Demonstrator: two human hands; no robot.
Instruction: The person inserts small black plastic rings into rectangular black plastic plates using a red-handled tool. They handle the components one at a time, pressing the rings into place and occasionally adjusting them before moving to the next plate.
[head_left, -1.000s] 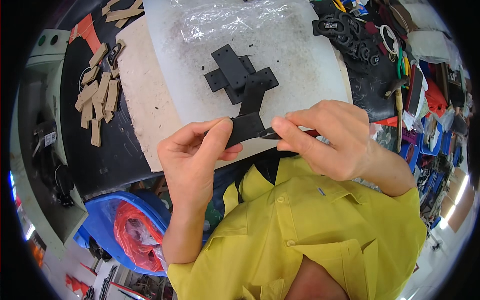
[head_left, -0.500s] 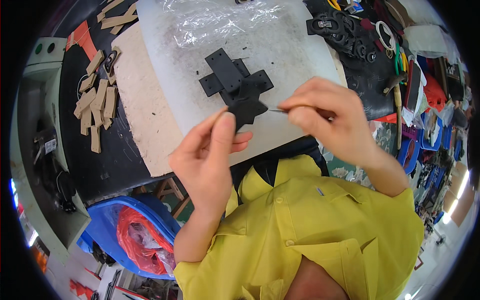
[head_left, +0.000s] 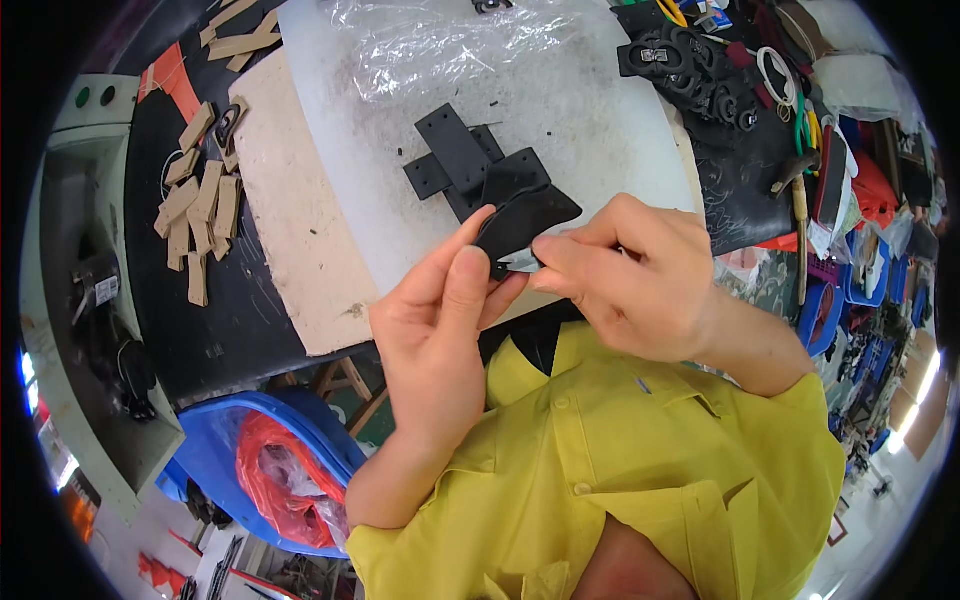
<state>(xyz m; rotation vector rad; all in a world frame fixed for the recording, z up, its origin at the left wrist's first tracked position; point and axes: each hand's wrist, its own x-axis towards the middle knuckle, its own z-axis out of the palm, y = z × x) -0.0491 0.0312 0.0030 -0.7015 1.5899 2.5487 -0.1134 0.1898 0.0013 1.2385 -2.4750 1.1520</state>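
Observation:
My left hand [head_left: 432, 325] pinches a flat black piece [head_left: 528, 218] with pointed corners, held tilted above the front of the board. My right hand [head_left: 645, 280] is closed on a small blade [head_left: 520, 262] with a thin, shiny metal end. That blade lies against the piece's lower edge, close to my left fingertips; its handle is mostly hidden in my right fingers. Just beyond both hands, several black rectangular strips [head_left: 452, 145] with small holes lie crossed in a pile. The held piece covers part of this pile.
A whitish board [head_left: 350, 180] covers the table's middle, with crumpled clear plastic [head_left: 430, 50] at its far side. Tan blocks [head_left: 205, 200] lie scattered at left. Black buckled parts [head_left: 680, 70] are heaped at far right. A blue bin [head_left: 215, 430] stands below the table's left edge.
My right hand has come left and slightly down, bringing the blade from beside the black piece onto its lower edge. My left hand has shifted right and turned the piece.

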